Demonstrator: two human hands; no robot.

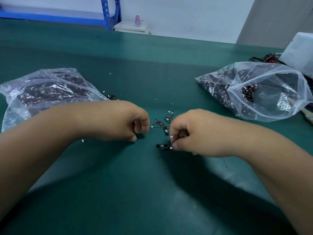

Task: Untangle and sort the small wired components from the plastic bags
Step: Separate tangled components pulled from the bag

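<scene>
**Both hands at the loose pile, mid-counter**

- Green counter (152, 65), seen from the head camera. Both bare forearms reach in from the near edge, and the hands are close together at the centre.
- Left hand (125, 122): knuckles up, fingers (144, 124) curled down toward the counter and motion-blurred. A dark shape sits under the fingertips; cannot tell whether it is gripped or only touched.
- Right hand (191, 133): fingers (175, 128) curled tight, thumb and forefinger pinching a wired piece (171, 137). Its white plugs and thin red-and-black leads show at the fingertips. A black strip (161, 146) lies on the counter just beside the thumb; it may belong to the same piece, unclear.
- Loose pieces (163, 126): a few black strips with red and black leads and white plugs, scattered on the counter between the two hands, slightly beyond them. Some leads cross each other.
- Left bag (42, 89): clear plastic, lying flat at the far left and packed with dark pieces flecked white. Its near edge is hidden behind the left forearm. A couple of stray pieces (111, 96) lie at its right edge.
- Right bag (254, 89): clear plastic at the far right, mouth gaping toward the camera. It is partly full, with a dark clump visible inside the opening.
- Behind the right bag are a white box (299, 50) and a tangle of black and red cables (267, 58).
- Beyond the counter are a blue rack upright (108, 12) and a pink bottle (137, 20) on a white cabinet (130, 27).
</scene>
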